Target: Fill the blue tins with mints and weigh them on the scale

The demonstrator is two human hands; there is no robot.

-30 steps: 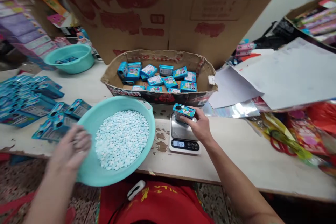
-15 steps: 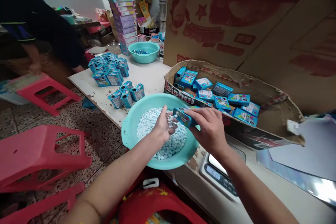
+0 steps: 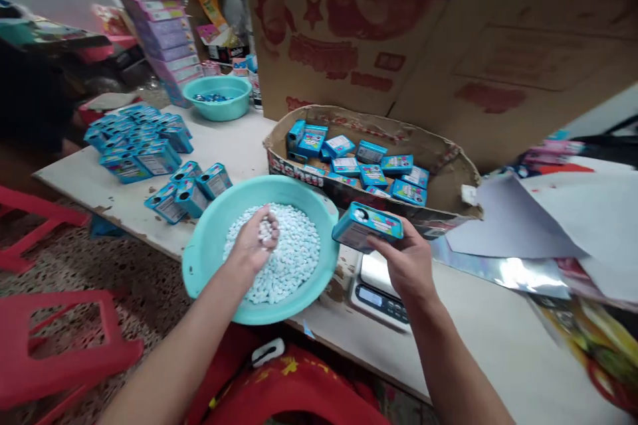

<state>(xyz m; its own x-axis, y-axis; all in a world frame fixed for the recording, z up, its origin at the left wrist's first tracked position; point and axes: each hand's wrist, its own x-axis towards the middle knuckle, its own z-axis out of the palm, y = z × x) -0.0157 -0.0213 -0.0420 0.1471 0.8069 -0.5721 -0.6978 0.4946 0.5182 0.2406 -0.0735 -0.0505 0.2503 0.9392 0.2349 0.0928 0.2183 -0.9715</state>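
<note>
My left hand (image 3: 255, 242) is cupped palm up over the turquoise basin (image 3: 199, 239), its fingers curled around several small white candies. More white candies (image 3: 294, 252) fill the bottom of the basin. To the right of the rim, my right hand (image 3: 406, 255) grips a small blue candy box (image 3: 369, 226), fingers behind it and thumb in front. A round hole shows in the box's top with white inside. Below that box sits a digital scale (image 3: 376, 299) with a metal plate, which the box does not touch.
A cut-down carton (image 3: 448, 192) holds several blue boxes behind the basin. More blue boxes (image 3: 142, 146) stand at the table's left. A smaller turquoise basin (image 3: 224, 109) and stacked pink and purple boxes (image 3: 167, 33) are farther back. Red stools (image 3: 64, 345) stand left; papers (image 3: 513, 212) lie right.
The view has swung to the right. My right hand has carried the blue box away from my left hand, out past the basin's rim above the scale. My left hand stays cupped over the candies.
</note>
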